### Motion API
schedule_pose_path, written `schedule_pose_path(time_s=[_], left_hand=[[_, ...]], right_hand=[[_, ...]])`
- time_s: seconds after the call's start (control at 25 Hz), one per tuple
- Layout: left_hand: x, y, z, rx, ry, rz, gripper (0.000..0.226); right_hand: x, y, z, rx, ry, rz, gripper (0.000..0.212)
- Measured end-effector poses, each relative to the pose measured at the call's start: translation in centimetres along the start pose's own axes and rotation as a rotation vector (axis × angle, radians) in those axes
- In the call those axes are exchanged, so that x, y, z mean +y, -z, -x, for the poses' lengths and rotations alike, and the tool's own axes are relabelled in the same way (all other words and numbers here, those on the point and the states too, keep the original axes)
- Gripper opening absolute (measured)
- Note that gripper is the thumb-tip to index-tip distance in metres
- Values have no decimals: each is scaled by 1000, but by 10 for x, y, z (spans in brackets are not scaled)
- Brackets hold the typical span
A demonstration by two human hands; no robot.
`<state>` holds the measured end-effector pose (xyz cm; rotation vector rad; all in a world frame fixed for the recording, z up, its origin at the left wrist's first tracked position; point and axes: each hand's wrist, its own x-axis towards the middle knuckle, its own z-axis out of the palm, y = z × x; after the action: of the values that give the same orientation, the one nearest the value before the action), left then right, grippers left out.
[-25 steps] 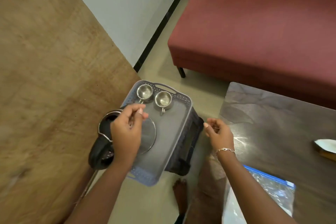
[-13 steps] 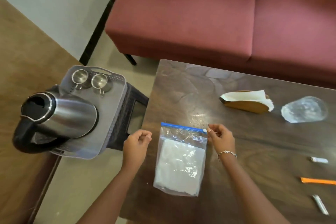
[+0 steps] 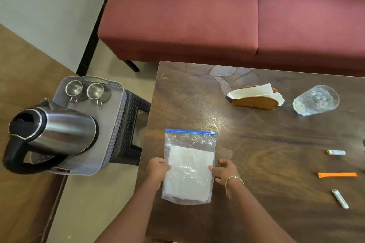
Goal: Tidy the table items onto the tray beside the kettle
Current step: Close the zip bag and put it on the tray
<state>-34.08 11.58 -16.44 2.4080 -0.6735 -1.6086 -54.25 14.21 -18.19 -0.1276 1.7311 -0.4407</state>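
Head view: judged light, limp and slick, a clear zip bag point(image 3: 188, 165) likely to sag and slide. Best taken by both side edges, or just under the stiffer blue zip strip. Holds a flat white folded sheet. Lies flat at the near left edge of the desk point(image 3: 266, 144), apart from the grey tray point(image 3: 112, 124) carrying the kettle point(image 3: 59, 130). Left hand point(image 3: 158, 169) pinching the left edge. Right hand point(image 3: 225, 171) with thumb on the right edge; cannot tell whether gripping.

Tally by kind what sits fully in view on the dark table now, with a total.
Zip bag: 1
Napkin holder: 1
Clear glass: 1
Small white sticks: 2
Orange strip: 1
Total: 6
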Motion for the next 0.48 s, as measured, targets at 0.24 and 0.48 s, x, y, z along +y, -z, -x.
schedule_pose_path(time_s=[0.24,0.48], left_hand=[[10,16,34,-113,-81,73,15],[33,14,91,-64,-377,211,5]], right_hand=[[-8,9,28,-115,99,-75,13],[-39,28,73,-128,421,-97,32]])
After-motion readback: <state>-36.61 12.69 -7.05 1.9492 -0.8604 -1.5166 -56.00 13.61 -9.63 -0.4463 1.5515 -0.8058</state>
